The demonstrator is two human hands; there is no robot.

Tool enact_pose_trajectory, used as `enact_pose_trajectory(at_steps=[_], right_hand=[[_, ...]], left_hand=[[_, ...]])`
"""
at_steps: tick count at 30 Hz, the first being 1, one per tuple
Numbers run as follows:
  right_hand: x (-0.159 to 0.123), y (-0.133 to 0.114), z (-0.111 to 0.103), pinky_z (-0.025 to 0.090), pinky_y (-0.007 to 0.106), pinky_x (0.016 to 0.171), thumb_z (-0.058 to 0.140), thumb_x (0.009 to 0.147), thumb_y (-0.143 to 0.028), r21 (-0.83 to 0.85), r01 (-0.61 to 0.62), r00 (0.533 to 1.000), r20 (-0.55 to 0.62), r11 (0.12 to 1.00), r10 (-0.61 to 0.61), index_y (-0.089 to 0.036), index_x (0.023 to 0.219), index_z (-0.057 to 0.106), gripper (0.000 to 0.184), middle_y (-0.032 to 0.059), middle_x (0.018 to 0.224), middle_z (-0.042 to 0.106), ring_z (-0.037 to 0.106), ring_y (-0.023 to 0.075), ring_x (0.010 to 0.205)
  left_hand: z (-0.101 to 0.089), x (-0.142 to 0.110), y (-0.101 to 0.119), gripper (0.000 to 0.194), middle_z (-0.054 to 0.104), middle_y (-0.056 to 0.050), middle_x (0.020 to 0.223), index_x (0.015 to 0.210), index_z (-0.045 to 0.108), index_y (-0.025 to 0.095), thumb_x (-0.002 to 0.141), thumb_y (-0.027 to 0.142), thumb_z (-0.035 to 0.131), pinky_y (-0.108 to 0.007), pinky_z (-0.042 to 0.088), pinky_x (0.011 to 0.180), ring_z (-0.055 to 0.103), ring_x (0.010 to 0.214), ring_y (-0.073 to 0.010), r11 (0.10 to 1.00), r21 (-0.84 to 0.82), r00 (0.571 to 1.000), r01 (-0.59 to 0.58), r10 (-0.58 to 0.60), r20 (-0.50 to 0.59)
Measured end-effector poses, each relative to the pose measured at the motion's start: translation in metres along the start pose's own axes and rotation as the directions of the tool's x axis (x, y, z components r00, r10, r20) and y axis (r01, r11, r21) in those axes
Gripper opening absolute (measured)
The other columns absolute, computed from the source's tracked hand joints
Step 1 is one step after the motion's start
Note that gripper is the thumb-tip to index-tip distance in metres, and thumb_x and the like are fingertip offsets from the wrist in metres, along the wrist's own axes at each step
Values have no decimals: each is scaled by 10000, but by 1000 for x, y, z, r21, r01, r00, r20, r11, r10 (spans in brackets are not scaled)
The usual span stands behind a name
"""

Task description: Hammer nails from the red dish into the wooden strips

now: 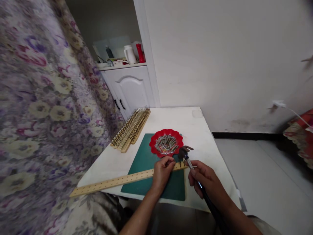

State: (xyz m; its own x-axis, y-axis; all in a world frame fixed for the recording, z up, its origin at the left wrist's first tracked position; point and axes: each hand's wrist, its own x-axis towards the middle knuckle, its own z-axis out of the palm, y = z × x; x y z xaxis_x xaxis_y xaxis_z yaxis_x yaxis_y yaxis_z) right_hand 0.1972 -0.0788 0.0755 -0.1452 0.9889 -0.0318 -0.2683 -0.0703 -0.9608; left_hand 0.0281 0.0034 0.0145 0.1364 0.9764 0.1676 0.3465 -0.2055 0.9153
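My right hand [206, 181] is wrapped round a claw hammer [189, 161], its metal head raised just above the right end of a long wooden strip [117, 181]. The strip has rows of small holes and lies slantwise over a green mat [144, 160]. Several nails [180, 163] stand upright in its right end, partly behind the hammer. My left hand [162, 171] rests on the strip to the left of these nails, thumb and fingers pinched together; what they hold, if anything, is too small to make out. Just beyond it sits a red scalloped dish [153, 143] full of loose nails [166, 144].
Several wooden strips studded with nails [132, 129] lie side by side at the table's far left. The white-covered table [176, 119] stands against a wall. A floral curtain [58, 114] hangs at left, near a white cabinet [132, 86]. The strip's left end overhangs the front edge.
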Motion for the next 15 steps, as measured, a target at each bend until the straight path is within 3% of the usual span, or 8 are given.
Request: enact_pose_trajectory(at_steps=[15], right_hand=[[6,13,17,220,141,277,495,881,-371,-80,-38,998,54,996,43,-183,1018,520,234,-75,577,558,373,30,263]], left_hand=[[-1,-2,1,105,578,33,623,737,643,150,747,227,571,-187,347,542,497,581,-105,999,34,1000,-11,11,-6]])
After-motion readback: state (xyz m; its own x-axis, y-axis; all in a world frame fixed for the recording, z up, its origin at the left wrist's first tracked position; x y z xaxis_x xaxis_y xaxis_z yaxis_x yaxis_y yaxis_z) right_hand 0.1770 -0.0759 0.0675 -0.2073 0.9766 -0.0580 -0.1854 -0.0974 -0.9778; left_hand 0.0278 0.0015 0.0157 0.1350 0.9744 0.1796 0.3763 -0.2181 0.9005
